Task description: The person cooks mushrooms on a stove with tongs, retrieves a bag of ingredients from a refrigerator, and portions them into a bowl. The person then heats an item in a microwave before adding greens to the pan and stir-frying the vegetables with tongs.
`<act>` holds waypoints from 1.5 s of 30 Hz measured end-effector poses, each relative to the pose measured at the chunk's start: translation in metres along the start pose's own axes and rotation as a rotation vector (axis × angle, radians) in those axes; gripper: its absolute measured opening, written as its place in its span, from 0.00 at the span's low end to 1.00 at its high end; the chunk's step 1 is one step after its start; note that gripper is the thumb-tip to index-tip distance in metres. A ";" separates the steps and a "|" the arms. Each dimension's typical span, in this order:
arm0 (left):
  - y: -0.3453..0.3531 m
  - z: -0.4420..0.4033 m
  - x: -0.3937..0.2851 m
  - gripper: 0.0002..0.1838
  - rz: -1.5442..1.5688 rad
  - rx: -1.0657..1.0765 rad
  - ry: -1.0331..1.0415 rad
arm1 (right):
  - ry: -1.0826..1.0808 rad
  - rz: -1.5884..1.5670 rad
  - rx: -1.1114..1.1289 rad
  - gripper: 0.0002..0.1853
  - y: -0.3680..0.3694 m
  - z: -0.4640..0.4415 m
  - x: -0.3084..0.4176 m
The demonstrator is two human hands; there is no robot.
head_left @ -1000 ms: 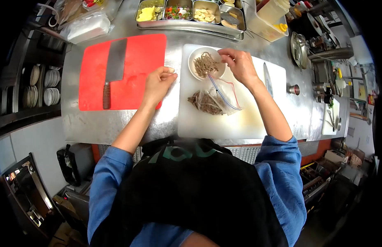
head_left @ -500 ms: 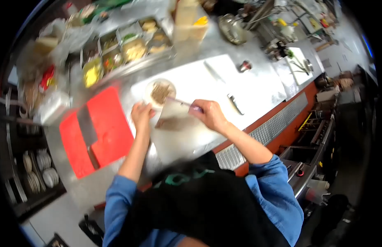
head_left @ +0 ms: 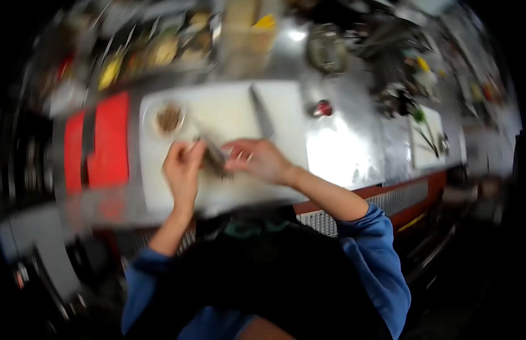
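Shreds (head_left: pixel 170 117) are already held in the bowl (head_left: pixel 182 113), others seemingly left in the bag (head_left: pixel 214 155) pinched by the right hand (head_left: pixel 260 162), while the left hand's (head_left: pixel 181 165) blurred grip cannot be told.

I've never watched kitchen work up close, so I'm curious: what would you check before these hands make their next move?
1. Plastic bag within reach of both hands: ok, it lies between the left hand and right hand.
2. Bag sealed: cannot tell, the picture is blurred.
3. Bowl of brown strips resting on the white board: ok.
4. Slim knife well away from the hands: not ok, in my judgement; one end is close to the right hand.
5. Cleaver away from the hands: ok, it lies on the red board.
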State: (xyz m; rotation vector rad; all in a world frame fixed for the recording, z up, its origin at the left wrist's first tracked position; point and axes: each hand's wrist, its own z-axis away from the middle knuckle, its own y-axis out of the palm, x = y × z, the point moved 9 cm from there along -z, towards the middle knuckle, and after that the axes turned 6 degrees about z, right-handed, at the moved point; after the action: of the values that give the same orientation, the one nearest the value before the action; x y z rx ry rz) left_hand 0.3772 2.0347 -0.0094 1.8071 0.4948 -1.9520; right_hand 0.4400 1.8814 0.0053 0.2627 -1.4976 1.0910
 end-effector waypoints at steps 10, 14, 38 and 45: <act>0.015 0.026 0.039 0.07 0.390 -0.060 -0.352 | -0.006 -0.271 0.101 0.14 0.027 -0.004 -0.001; 0.026 0.029 0.049 0.06 0.575 -0.036 -0.462 | 0.010 -0.122 -0.018 0.14 0.014 -0.004 0.008; 0.029 0.091 -0.207 0.19 0.827 1.535 0.309 | -0.580 -0.275 0.635 0.11 -0.071 0.093 0.201; 0.029 0.099 -0.210 0.23 0.741 1.537 0.349 | -0.484 0.242 1.143 0.24 -0.053 0.125 0.173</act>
State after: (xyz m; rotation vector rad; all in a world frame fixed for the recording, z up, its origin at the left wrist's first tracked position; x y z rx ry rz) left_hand 0.3209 1.9727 0.2088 2.4572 -1.8104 -1.3558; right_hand 0.3481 1.8315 0.1993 1.2206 -1.1505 2.1141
